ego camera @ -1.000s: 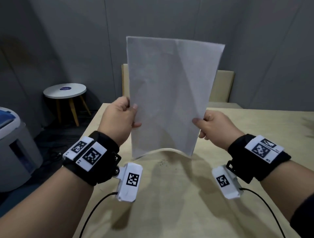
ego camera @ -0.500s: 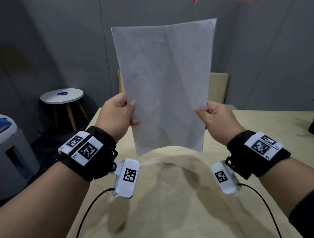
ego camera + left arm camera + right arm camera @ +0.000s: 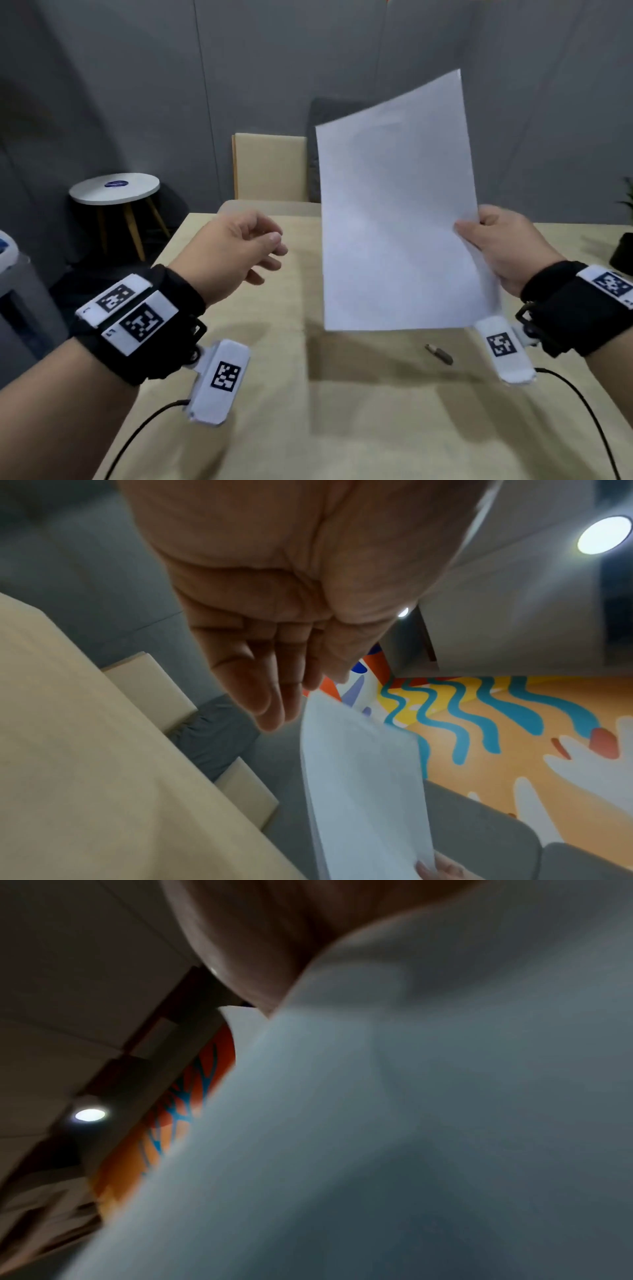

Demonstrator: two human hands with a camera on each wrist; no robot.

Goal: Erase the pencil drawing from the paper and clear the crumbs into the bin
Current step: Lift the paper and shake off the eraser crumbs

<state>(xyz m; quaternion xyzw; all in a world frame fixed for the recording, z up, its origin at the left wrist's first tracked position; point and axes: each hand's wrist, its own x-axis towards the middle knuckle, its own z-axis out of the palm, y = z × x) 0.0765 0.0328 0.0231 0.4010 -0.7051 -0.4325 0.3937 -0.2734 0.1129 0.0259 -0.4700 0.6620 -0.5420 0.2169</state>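
A white sheet of paper (image 3: pixel 394 212) hangs upright above the wooden table (image 3: pixel 274 411), and its near face looks blank. My right hand (image 3: pixel 493 246) pinches the sheet's right edge with thumb in front. The same paper (image 3: pixel 363 777) shows edge-on in the left wrist view and fills the right wrist view as paper (image 3: pixel 411 1123), blurred. My left hand (image 3: pixel 246 246) hovers to the left of the sheet, apart from it, fingers loosely curled and holding nothing; its fingers (image 3: pixel 270 696) look relaxed. A small dark stub, perhaps a pencil (image 3: pixel 440 354), lies on the table below the paper.
A grey and white bin-like unit (image 3: pixel 13 291) stands on the floor at far left. A round white side table (image 3: pixel 114 188) is behind it. A pale chair back (image 3: pixel 270 168) faces the table's far edge. A dark pot with a plant (image 3: pixel 623 253) sits at the right edge.
My left hand has let go of the paper's left edge and drawn away. My right hand alone has carried the sheet to the right, tilted; the view has turned right.
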